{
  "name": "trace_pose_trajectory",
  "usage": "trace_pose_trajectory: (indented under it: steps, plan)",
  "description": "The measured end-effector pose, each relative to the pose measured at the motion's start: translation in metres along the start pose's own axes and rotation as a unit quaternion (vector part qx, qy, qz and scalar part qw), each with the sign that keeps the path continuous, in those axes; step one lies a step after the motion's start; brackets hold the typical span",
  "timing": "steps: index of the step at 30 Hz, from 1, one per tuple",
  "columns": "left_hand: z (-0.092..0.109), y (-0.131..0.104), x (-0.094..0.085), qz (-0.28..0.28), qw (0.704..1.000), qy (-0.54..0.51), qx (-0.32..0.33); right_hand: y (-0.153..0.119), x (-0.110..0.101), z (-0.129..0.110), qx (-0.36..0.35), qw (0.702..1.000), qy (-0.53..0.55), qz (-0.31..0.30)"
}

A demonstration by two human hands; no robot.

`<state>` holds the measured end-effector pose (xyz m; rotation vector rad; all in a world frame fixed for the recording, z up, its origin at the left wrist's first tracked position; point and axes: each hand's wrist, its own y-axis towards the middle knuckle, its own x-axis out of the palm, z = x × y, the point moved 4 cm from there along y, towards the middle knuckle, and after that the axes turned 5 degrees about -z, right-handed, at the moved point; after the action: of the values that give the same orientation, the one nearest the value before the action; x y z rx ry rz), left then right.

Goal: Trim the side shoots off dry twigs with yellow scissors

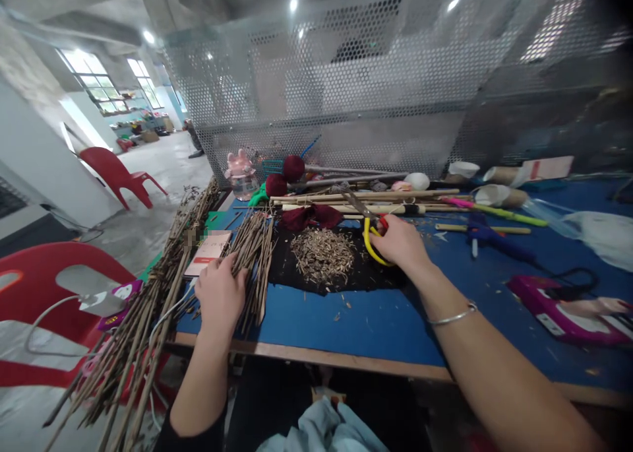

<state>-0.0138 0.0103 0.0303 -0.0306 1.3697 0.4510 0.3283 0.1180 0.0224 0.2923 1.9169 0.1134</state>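
My right hand (403, 244) is closed on scissors (367, 227) with yellow and red handles, their blades pointing away over the wooden rods. Just left of it, a heap of short chopped twig pieces (324, 257) lies on a black cloth (291, 282). Palm down, my left hand (221, 290) has its fingers apart at the edge of a bunch of thin dry sticks (254, 241). A small pale booklet (210, 251) lies beyond its fingertips, beside the sticks. Dark red fabric (311, 217) rests behind the heap.
Longer dry branches (148, 320) lean over a red chair (39, 293) at the left. Wooden rods (420, 194) and dark red balls (293, 168) lie at the back, before a perforated metal screen (321, 89). A blue glue gun (487, 234) and purple power strip (548, 307) sit right.
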Motion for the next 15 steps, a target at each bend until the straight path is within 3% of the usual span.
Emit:
trace_pose_trajectory:
  steps: [3, 6, 9, 15]
  plan:
    - [0.016, 0.004, 0.004, 0.002, 0.998, -0.040, 0.054, -0.010, 0.008, -0.009, -0.015, 0.993, 0.104, 0.044]
    - [0.036, 0.019, 0.024, -0.099, 0.988, -0.043, 0.109, -0.020, 0.021, -0.012, -0.049, 0.984, 0.170, 0.023]
    - [0.044, 0.036, 0.040, -0.161, 0.983, 0.016, 0.082, -0.023, 0.023, -0.009, -0.073, 0.978, 0.191, 0.025]
    - [0.035, 0.054, 0.046, -0.189, 0.979, 0.015, 0.071, -0.018, 0.018, 0.000, -0.052, 0.975, 0.211, 0.035]
